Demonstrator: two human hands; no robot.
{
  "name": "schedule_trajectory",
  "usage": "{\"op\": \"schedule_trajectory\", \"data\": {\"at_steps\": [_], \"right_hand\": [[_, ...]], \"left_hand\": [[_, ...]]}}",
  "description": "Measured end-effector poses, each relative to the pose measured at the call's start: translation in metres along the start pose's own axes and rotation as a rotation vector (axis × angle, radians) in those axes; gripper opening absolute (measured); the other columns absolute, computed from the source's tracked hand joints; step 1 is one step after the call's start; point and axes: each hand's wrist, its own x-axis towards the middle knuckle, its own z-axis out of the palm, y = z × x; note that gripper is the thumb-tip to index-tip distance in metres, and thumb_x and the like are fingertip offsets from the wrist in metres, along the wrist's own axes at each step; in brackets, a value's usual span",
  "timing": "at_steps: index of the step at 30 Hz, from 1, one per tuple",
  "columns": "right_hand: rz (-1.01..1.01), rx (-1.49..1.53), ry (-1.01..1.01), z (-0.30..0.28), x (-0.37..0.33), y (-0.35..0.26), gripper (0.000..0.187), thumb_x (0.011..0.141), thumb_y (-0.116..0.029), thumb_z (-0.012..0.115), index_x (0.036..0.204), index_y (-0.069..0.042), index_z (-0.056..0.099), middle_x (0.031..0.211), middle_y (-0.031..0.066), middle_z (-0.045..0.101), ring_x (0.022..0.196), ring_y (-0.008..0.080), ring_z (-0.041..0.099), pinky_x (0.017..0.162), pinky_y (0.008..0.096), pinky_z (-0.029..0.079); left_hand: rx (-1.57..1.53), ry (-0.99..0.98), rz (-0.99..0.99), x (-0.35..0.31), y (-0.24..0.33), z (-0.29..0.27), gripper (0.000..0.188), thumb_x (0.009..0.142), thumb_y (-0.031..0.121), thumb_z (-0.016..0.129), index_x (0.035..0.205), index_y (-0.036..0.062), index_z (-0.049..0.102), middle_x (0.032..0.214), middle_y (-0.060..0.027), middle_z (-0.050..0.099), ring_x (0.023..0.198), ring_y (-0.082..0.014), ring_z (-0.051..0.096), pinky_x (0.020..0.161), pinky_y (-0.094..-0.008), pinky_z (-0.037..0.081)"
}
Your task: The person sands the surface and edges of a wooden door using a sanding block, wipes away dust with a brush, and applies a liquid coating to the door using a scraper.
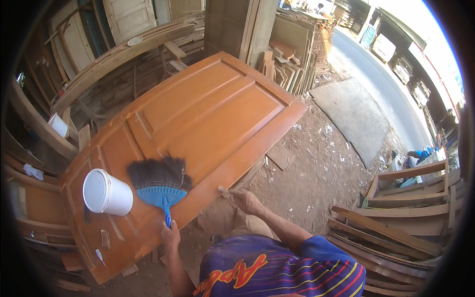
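Observation:
An orange-brown panelled wooden door (198, 116) lies flat in front of me. My left hand (170, 235) is closed around the blue handle of a broom (161, 195). The broom's dark bristles rest on the door and fan out away from me. Beside the broom's left edge stands a white plastic bucket (109, 193), lid on. My right hand (249, 202) is closed at the door's near edge, with a small pale piece (223, 190) at its fingertips; its kind is too small to make out.
On the door's left end lie a small flat piece (105, 239) and a white sliver-like thing (100, 256). Timber frames (396, 213) are stacked at the right. Planks lean by a pillar (225, 29) behind the door. A grey sheet (351, 116) covers the ground near the road.

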Motion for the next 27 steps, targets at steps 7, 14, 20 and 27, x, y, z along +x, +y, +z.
{"op": "schedule_trajectory", "data": {"at_steps": [7, 14, 20, 27], "right_hand": [[-0.232, 0.130, -0.266, -0.026, -0.001, -0.026, 0.039, 0.098, -0.015, 0.061, 0.134, -0.004, 0.067, 0.123, 0.0235, 0.072, 0.114, 0.0363, 0.071, 0.100, 0.0443, 0.054], [0.061, 0.166, -0.028, -0.117, 0.063, -0.014, 0.037, 0.097, -0.015, 0.060, 0.129, 0.003, 0.067, 0.115, 0.0295, 0.070, 0.111, 0.0414, 0.069, 0.094, 0.0444, 0.054], [-0.027, 0.111, 0.002, -0.128, 0.094, 0.017, 0.035, 0.098, -0.013, 0.060, 0.127, 0.004, 0.067, 0.113, 0.0279, 0.071, 0.107, 0.0423, 0.069, 0.094, 0.0451, 0.054], [-0.037, 0.211, 0.167, -0.111, 0.130, 0.034, 0.031, 0.097, -0.009, 0.064, 0.126, 0.001, 0.068, 0.105, 0.0248, 0.072, 0.099, 0.0393, 0.070, 0.087, 0.0432, 0.055]], "left_hand": [[-0.006, -0.018, -0.150, -0.010, 0.002, -0.008, 0.062, 0.099, 0.055, 0.054, 0.122, -0.0023, 0.062, 0.108, -0.0331, 0.068, 0.106, -0.0525, 0.065, 0.089, -0.0580, 0.048], [0.092, -0.012, -0.308, -0.007, 0.049, -0.015, 0.059, 0.100, 0.056, 0.051, 0.120, 0.0010, 0.063, 0.109, -0.0316, 0.069, 0.108, -0.0507, 0.065, 0.093, -0.0577, 0.047], [0.141, 0.023, -0.377, -0.009, 0.031, -0.003, 0.062, 0.099, 0.058, 0.052, 0.124, 0.0020, 0.062, 0.108, -0.0309, 0.069, 0.109, -0.0508, 0.065, 0.093, -0.0583, 0.047], [0.224, 0.027, -0.340, 0.002, 0.029, 0.012, 0.065, 0.100, 0.059, 0.050, 0.131, 0.0022, 0.057, 0.112, -0.0329, 0.068, 0.111, -0.0535, 0.063, 0.093, -0.0597, 0.047]]}}
